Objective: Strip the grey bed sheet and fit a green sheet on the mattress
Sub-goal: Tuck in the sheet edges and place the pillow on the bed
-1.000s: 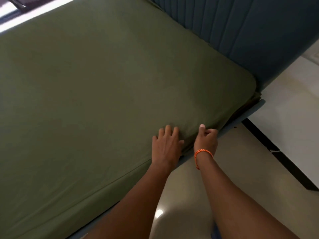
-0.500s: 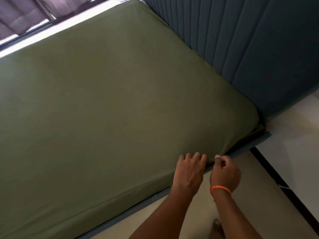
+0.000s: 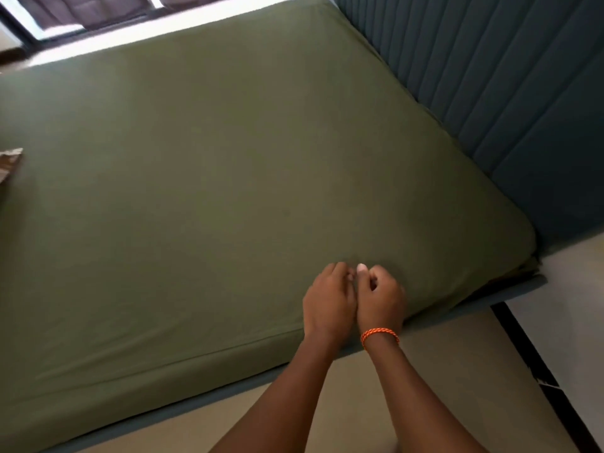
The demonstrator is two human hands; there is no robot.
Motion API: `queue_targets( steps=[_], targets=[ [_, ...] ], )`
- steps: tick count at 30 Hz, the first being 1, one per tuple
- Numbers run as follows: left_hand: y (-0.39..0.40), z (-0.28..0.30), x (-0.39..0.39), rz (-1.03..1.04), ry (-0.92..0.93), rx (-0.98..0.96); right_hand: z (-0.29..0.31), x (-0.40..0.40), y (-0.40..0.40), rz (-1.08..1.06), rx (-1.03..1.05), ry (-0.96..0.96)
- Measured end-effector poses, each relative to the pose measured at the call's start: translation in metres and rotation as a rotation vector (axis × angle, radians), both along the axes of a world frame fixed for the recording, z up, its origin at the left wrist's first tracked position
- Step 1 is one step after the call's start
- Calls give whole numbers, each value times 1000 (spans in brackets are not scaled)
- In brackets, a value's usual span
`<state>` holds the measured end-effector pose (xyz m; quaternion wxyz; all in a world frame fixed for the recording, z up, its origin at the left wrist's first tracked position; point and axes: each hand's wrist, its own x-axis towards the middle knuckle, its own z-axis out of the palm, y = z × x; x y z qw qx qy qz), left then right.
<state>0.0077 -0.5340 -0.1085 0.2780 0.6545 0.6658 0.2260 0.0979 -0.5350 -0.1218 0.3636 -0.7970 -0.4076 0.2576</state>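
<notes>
- Since a moment ago my hands have lifted from the mattress's side edge, where they were tucking, and come up over the top face of the green sheet (image 3: 248, 178); my view has also pulled back, so more of the bed shows.
- My left hand (image 3: 328, 297) and right hand (image 3: 380, 297) now sit side by side, touching, just inside the near edge of the mattress. The fingers of both are curled inward. I can't tell whether they pinch a fold of fabric or hold nothing; the fingertips are blurred.
- The orange bracelet (image 3: 380, 335) is on my right wrist.
- The green sheet covers the whole mattress top and looks smooth. No grey sheet is visible, so I judge the task nearly finished.
- The spot that matters lies to the right of my hands: the corner (image 3: 519, 256) by the blue padded headboard (image 3: 510, 103), where the fabric looks bunched at the bed frame (image 3: 510, 287).
- The mattress's long axis runs away from that corner toward the window (image 3: 98, 14); my right hand is nearer the corner, so it would likely lead any further tucking.
</notes>
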Motion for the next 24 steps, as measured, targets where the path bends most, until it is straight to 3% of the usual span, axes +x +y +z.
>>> queue_targets(
  steps=[17,24],
  targets=[
    [-27,84,-400,478,-13,131,100,-368,30,362,175,43],
    [-69,76,-535,562,40,94,94,-489,-9,474,89,6]
  ],
)
